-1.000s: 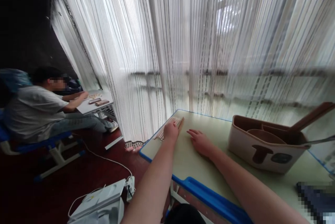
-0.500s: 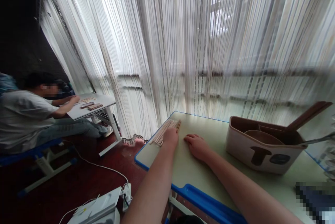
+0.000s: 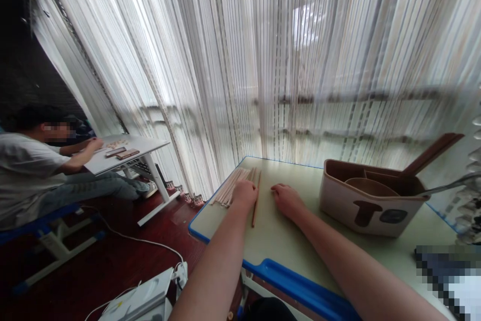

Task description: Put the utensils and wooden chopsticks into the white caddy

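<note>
A row of pale wooden chopsticks [image 3: 230, 190] lies side by side at the left end of the desk. My left hand [image 3: 245, 194] is closed at the right side of this row. Its fingertips pinch a darker reddish-brown chopstick [image 3: 255, 213], which lies slightly apart from the others; the hand hides part of the row. My right hand [image 3: 288, 203] rests on the desktop further right, fingers loosely bent and holding nothing visible. Between it and the desk's right part stands a utensil caddy [image 3: 361, 211], pale outside and brown inside.
Brown wooden utensils [image 3: 432, 154] and a metal handle [image 3: 451, 184] stick out of the caddy. The desk [image 3: 300, 271] has a blue edge. A sheer curtain [image 3: 240, 60] hangs behind it. At left another person [image 3: 26, 171] sits at a white table [image 3: 150, 146].
The reddish-brown chopstick now shows apart from the row, beside my left hand. My right hand has drawn its fingers in somewhat. The view has shifted slightly.
</note>
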`<state>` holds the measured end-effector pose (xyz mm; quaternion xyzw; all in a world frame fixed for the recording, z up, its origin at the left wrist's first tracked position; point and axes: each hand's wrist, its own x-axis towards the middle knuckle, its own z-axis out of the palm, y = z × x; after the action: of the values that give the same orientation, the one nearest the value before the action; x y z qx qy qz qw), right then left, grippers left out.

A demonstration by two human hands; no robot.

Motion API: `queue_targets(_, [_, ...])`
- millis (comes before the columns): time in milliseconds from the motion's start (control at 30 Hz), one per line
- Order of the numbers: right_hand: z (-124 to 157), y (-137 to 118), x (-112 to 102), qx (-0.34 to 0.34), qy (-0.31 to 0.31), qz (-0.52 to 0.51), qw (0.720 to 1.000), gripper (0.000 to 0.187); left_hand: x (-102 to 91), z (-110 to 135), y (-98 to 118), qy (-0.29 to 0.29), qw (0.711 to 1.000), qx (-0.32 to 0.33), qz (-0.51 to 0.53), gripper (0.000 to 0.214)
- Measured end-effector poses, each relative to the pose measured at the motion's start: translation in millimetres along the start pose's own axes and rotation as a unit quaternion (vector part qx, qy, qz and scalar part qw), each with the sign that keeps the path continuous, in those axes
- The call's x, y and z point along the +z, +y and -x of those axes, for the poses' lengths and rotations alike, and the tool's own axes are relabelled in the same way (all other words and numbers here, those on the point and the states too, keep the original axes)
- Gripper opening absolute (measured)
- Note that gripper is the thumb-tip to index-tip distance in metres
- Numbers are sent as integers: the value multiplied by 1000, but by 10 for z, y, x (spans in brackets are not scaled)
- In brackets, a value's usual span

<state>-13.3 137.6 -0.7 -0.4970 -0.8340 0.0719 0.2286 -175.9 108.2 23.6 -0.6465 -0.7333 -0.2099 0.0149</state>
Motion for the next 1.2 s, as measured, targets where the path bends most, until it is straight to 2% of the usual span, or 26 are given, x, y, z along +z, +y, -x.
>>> queue_targets(233, [33, 1, 19, -43, -10, 13, 999, 50, 13, -9, 12, -18, 999, 21, 21, 21])
queue_targets(633, [28, 25, 32, -51, -37, 33, 997, 45, 73, -16, -6, -8, 999, 21, 31, 37])
queue_targets(833, [28, -2, -18, -53, -29, 30, 998, 39, 64, -38, -29, -16, 998, -3, 68, 22])
queue_targets(967, [29, 10, -58, -52, -17, 36, 998, 38, 55, -58, -25, -22, 995, -25, 92, 23])
queue_targets(1067, [16, 23, -111, -86, -39, 44, 995, 36, 58, -72, -26, -7, 995, -21, 96, 25])
queue_targets(1200, [1, -15, -246, -100, -82, 80, 988, 27, 69, -73, -55, 34, 995, -26, 93, 27])
